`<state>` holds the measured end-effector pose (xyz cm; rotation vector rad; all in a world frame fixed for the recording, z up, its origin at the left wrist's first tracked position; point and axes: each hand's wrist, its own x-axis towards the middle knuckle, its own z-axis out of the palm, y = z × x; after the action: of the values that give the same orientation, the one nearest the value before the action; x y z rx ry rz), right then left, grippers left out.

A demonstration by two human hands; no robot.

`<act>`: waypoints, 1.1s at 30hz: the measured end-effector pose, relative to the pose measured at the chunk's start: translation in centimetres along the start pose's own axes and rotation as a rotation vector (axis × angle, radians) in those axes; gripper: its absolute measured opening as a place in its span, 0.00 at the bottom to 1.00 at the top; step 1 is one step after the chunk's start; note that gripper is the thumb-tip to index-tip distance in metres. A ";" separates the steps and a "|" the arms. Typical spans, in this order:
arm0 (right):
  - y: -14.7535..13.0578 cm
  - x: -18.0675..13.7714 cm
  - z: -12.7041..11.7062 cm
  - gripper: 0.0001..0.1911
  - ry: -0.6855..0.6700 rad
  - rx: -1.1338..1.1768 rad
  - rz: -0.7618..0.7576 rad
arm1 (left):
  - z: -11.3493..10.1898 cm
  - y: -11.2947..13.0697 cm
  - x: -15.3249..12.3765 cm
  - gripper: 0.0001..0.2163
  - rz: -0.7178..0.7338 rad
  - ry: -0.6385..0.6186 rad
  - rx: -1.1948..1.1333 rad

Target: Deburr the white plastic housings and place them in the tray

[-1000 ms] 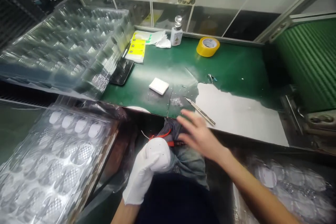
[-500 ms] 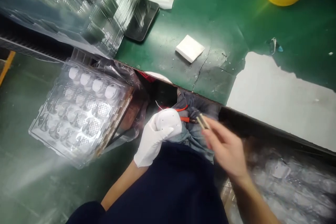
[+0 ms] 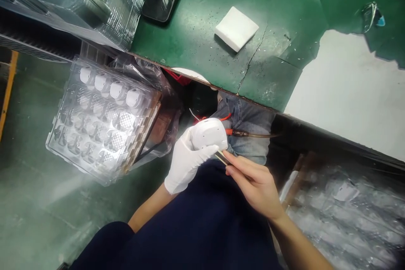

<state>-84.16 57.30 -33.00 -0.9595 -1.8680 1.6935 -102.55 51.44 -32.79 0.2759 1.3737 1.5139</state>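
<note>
My left hand (image 3: 186, 156), in a white glove, is closed around a white rounded plastic shell (image 3: 209, 133) with small holes in its face. It holds the shell over my lap. My bare right hand (image 3: 253, 181) pinches a thin flat stick (image 3: 223, 157), dark with pale edges, whose exact kind I cannot make out. The stick's tip is at the lower right edge of the shell, beside my gloved thumb; whether it touches is unclear. Behind the shell lies a red air-gun-like tool (image 3: 229, 131) with a brown hose (image 3: 259, 135), partly hidden.
A clear plastic tray (image 3: 68, 152) with white shells in its top row stands at left. On the green table (image 3: 196, 46) lie a white foam-like block (image 3: 236, 28), a black tray (image 3: 158, 12) and a pale sheet (image 3: 344, 93). Clear stacked trays (image 3: 107, 4) are upper left; plastic-wrapped parts (image 3: 348, 215) lie lower right.
My right hand has moved left and brought the stick up to the shell's lower right edge. My left hand still grips the shell. The view has shifted.
</note>
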 end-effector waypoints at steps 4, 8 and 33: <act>0.1 0.1 0.0 0.26 0.010 -0.006 -0.057 | -0.1 -0.1 0.0 0.24 0.020 -0.014 0.006; -0.1 0.2 0.1 0.29 0.018 0.002 -0.108 | -0.3 -0.3 0.0 0.23 0.037 0.024 0.038; 1.5 -0.6 -0.7 0.20 0.274 0.065 0.122 | 0.5 0.3 -0.1 0.15 -0.022 -0.075 -0.143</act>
<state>-82.95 57.32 -34.32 -1.2317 -1.5963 1.5875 -102.31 51.69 -32.33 0.2247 1.1997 1.5602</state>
